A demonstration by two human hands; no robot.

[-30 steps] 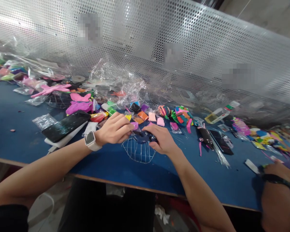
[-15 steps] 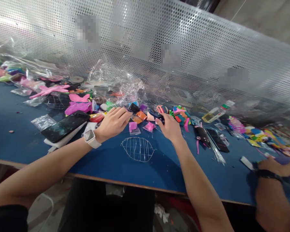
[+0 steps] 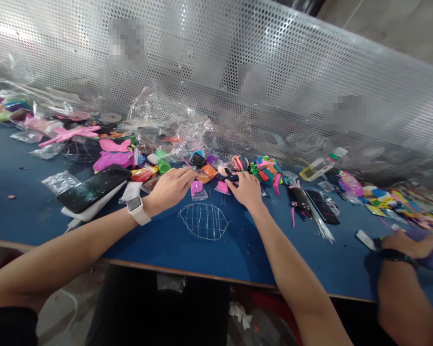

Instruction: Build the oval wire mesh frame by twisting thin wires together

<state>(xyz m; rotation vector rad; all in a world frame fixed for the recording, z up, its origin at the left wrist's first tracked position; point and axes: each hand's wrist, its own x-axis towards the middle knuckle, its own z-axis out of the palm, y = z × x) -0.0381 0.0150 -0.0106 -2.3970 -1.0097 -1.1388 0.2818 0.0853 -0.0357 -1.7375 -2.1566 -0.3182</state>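
Note:
On the blue table lies a leaf-shaped wire frame [image 3: 204,222] with several cross wires, untouched by either hand. My left hand [image 3: 171,190], with a white watch at the wrist, hovers or rests beside small clay packets; its fingers point right and what is under them is hidden. A bag of purple-pink clay [image 3: 197,188] is just right of it. My right hand [image 3: 246,188] has its fingers round a dark-handled tool [image 3: 228,177], near a bright pink clay packet [image 3: 222,187] and an orange packet [image 3: 209,171].
A black phone [image 3: 94,188] lies at the left, another phone [image 3: 323,206] at the right beside a wire bundle [image 3: 322,224]. A perforated metal screen [image 3: 202,57] stands behind piled clay and plastic bags. Another person's hand [image 3: 406,244] is at the far right.
My right hand has moved slightly left and nearer to me, with the dark tool. My left hand has shifted slightly down, showing more of the green packet. The view has shifted slightly.

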